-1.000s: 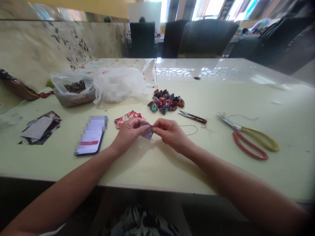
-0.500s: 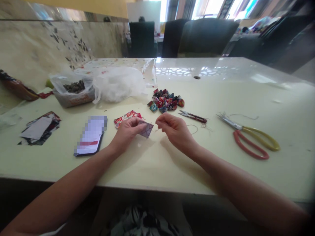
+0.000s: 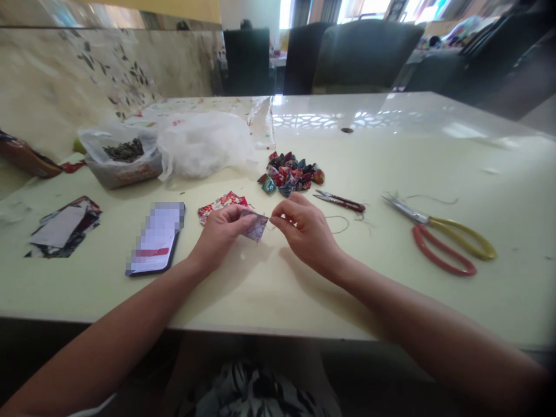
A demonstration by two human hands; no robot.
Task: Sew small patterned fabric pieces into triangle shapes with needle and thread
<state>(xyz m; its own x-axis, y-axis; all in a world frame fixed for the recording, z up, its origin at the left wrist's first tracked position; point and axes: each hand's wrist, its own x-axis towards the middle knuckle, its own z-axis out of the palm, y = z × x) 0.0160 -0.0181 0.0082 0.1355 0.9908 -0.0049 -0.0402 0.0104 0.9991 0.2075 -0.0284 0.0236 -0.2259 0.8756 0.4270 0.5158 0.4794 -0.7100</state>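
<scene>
My left hand pinches a small greyish-purple patterned fabric piece between thumb and fingers. Just right of its edge, my right hand is closed in a fingertip pinch; whatever it holds is too small to make out. A dark thread curls on the table beside that hand. Behind my left hand lie red floral fabric pieces, partly covered by it. Beyond my right hand sits a heap of small colourful stuffed fabric pieces, with thread snips to their right.
Large scissors with red and yellow handles lie at right. A phone and a stack of fabric scraps are at left. Behind them stand a bag of dried dark bits and a bag of white stuffing.
My right fingertips have come closer to the fabric's right edge. The fabric in my left hand has tilted slightly. The whole view has shifted a little.
</scene>
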